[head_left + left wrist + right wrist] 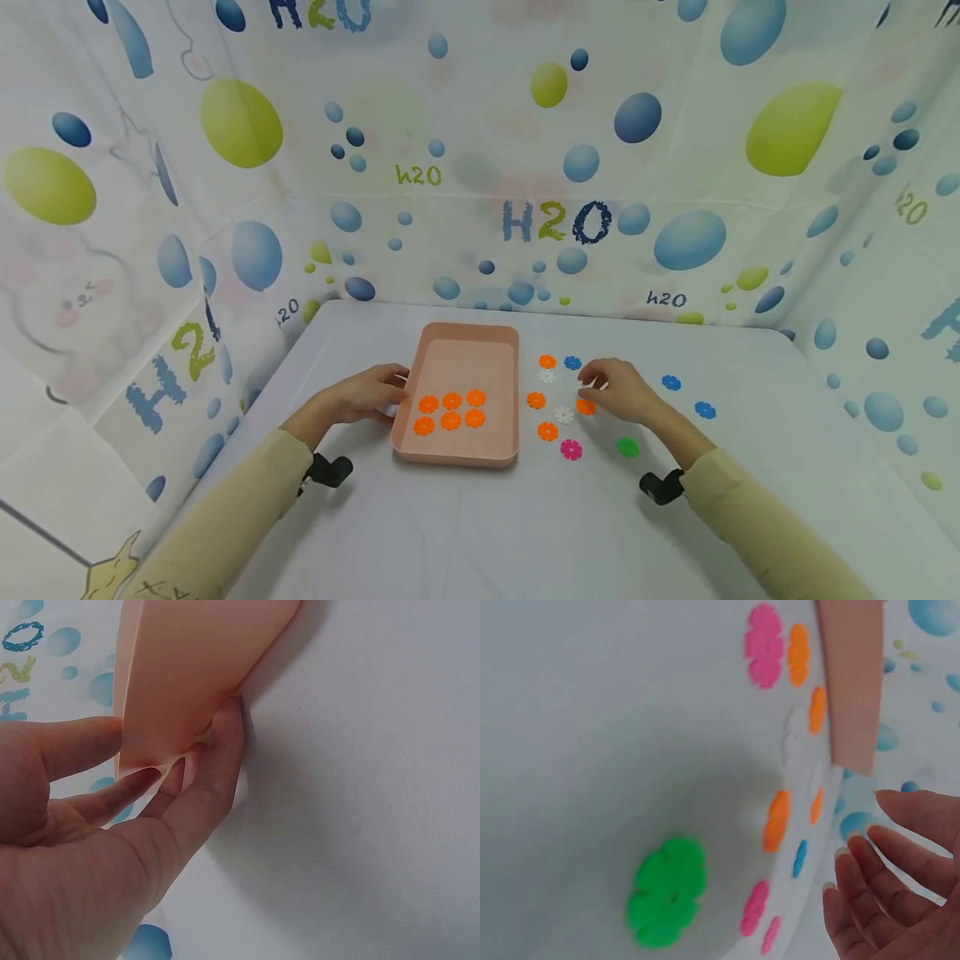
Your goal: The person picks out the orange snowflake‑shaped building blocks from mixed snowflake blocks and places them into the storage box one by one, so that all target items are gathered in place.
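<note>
My left hand (371,393) is at the left side of a shallow pink tray (468,358), its fingertips touching the tray's side wall in the left wrist view. Inside the tray lie several orange flower-shaped discs (452,401) in two rows. To the right of it, my right hand (618,390) hovers over the table, thumb and fingers apart with nothing between them. Just below its fingertips in the head view is an orange disc (586,407). Around it lie a white disc (563,415), a blue disc (573,363) and, nearer me, a green disc (627,447).
More orange discs (536,400) and another white disc (547,377) lie along the tray's right side, with a pink disc (572,450) nearer me. Two blue discs (705,410) lie beyond the right hand. A printed curtain (480,167) surrounds the white table (465,533).
</note>
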Motion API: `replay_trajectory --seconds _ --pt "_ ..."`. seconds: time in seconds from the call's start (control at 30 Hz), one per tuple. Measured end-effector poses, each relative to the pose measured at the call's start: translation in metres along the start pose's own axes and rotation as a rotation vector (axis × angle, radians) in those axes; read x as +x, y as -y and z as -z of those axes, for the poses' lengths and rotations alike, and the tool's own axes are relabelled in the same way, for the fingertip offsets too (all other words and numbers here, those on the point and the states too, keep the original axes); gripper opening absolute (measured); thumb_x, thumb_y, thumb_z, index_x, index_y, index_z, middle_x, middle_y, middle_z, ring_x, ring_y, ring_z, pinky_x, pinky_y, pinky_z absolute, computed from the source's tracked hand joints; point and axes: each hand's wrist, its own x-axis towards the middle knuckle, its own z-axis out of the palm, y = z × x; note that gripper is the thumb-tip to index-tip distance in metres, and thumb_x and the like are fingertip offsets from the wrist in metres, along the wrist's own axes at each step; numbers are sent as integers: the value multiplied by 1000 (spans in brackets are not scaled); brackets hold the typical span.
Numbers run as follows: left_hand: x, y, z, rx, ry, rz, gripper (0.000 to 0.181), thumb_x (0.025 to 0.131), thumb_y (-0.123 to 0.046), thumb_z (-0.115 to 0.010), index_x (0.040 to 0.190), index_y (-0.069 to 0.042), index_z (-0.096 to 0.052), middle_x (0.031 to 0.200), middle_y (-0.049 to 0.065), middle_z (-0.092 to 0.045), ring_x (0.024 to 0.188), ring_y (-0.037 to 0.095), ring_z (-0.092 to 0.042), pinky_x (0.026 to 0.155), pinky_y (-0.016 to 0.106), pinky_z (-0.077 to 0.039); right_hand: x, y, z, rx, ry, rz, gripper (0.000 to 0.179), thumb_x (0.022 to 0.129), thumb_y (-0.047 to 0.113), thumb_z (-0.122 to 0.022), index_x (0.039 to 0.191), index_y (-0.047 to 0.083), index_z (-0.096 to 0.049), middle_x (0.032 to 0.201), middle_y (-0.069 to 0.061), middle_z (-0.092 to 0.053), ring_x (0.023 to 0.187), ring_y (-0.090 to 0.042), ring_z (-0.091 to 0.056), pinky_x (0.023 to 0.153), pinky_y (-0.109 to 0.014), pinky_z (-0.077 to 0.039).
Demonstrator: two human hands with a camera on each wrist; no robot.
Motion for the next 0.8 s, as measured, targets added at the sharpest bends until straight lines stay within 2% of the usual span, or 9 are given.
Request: replay_trajectory --seconds 0.27,0.63,0.8 --pt "0 -1 1 -4 0 5 55 103 -7 -51 153 3 -30 157 29 -30 128 40 -50 98 55 -54 -5 -27 -2 0 24 -37 24 94 13 -71 113 -1 -69 102 -7 -68 96 -24 -60 82 -34 -54" --pt "0 -1 1 -6 -3 6 55 104 -8 -52 153 3 -30 157 29 -31 128 40 -51 98 55 -54 -4 -35 -6 20 75 -101 27 91 15 -75 114 3 -70 100 -6 -66 96 -24 -58 85 -35 -54" --pt "-1 -1 0 -1 -2 10 55 103 -8 -52 153 3 -31 157 29 -31 128 40 -51 99 55 -54 -3 -36 -7 25 105 -108 26 90 15 -76 114 5 -71 99 -5 -64 94 -23 -57 82 -34 -54"
